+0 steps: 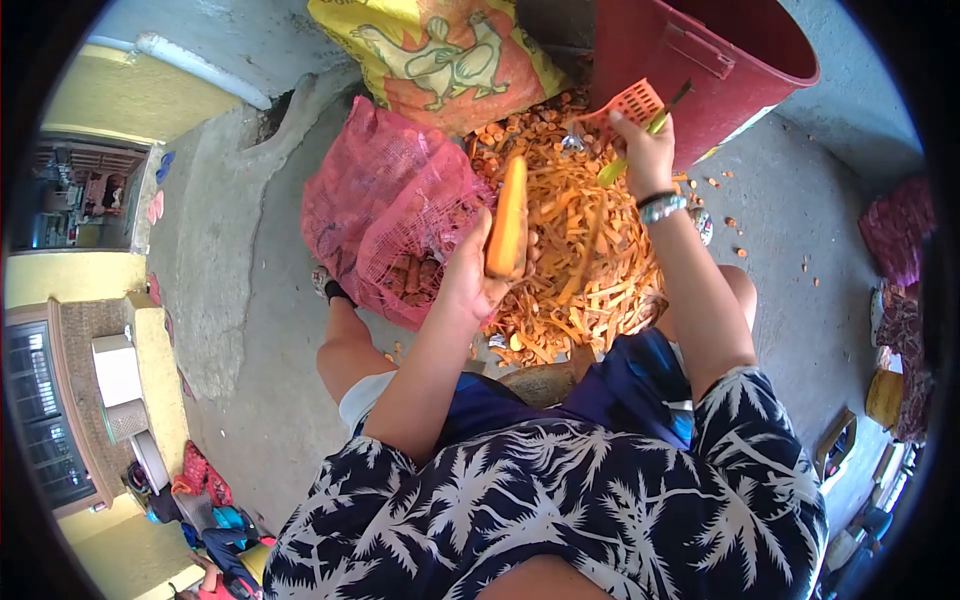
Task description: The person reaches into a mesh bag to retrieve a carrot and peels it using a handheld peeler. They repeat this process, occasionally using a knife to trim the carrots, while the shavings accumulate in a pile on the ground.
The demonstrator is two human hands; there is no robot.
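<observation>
My left hand (482, 270) is closed around the lower end of a peeled orange carrot (510, 222), which points up and away from me. My right hand (645, 145) grips an orange slotted peeler (636, 101) together with a knife with a yellow-green handle (613, 171), its dark blade sticking out past my fingers. Beneath and between both hands lies a large heap of orange peelings and cut ends (575, 240). A pink mesh sack (370, 190) with unpeeled carrots (415, 275) in its opening lies to the left of my left hand.
A tall red bin (640, 50) stands at the back right, beside a yellow and orange sack (450, 60) printed with chickens. Small carrot pieces are scattered on the concrete floor (270, 380). Dark red sacks (895, 230) lie at the far right.
</observation>
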